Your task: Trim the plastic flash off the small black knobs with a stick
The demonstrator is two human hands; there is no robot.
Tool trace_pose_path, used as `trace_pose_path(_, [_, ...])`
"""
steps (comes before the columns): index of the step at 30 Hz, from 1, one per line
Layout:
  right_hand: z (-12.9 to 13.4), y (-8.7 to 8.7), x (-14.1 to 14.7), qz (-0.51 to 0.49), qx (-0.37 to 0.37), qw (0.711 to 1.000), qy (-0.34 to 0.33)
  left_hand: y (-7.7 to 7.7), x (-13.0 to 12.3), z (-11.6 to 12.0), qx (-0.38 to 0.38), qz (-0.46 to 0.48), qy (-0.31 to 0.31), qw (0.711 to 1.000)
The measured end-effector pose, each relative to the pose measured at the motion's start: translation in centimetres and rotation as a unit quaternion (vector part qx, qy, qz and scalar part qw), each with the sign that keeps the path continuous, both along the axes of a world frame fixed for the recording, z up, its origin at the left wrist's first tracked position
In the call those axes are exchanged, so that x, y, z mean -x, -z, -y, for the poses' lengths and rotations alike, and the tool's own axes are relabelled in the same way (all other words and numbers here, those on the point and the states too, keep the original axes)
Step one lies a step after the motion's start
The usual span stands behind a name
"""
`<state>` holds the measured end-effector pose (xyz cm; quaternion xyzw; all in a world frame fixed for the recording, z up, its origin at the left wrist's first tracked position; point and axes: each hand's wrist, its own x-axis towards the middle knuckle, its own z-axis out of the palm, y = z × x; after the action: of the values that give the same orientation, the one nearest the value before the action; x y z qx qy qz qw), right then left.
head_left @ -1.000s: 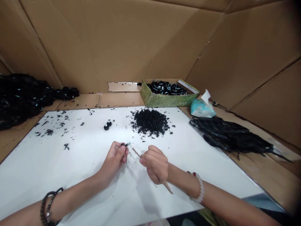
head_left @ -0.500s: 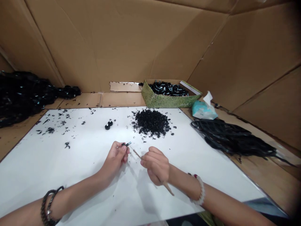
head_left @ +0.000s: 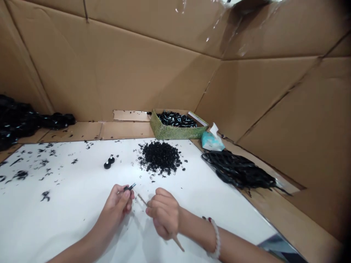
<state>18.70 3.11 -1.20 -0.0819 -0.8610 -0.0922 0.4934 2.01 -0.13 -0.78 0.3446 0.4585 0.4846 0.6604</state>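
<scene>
Between the thumb and fingers of my left hand (head_left: pixel 119 201) is a small black part with a metal pin (head_left: pixel 131 186), its bare end pointing up and right. My right hand (head_left: pixel 164 212) is closed around a thin brown stick-like tool (head_left: pixel 143 200). The tool's tip is close to the metal pin, with a small gap between them; its rear end sticks out below my palm. Beyond my hands lies a pile of small black rings and scraps (head_left: pixel 161 157). Two round black knobs with metal studs (head_left: pixel 109 162) stand left of that pile.
A green box (head_left: pixel 179 132) of black parts with metal pins stands at the back. Beside it are a tissue pack (head_left: pixel 212 141) and a bundle of black strips (head_left: pixel 241 170). Black scraps (head_left: pixel 45 196) dot the white board (head_left: pixel 82 219). Cardboard walls (head_left: pixel 123 65) surround it.
The view has swung right and up, so everything appears further left and lower. Both hands keep their holds, and the tool's tip looks slightly further from the pin.
</scene>
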Motion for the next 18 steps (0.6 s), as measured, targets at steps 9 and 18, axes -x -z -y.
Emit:
trace_pose_path(9, [0.11,-0.64,0.07,0.014,-0.013,1.000,0.003,-0.16,-0.02,0.00,-0.015,-0.045,-0.001,0.999])
trace_pose_path(18, [0.35,-0.74,0.20,0.038,-0.021,0.999,0.009,-0.51,-0.33,0.04,-0.023,-0.056,-0.021,0.998])
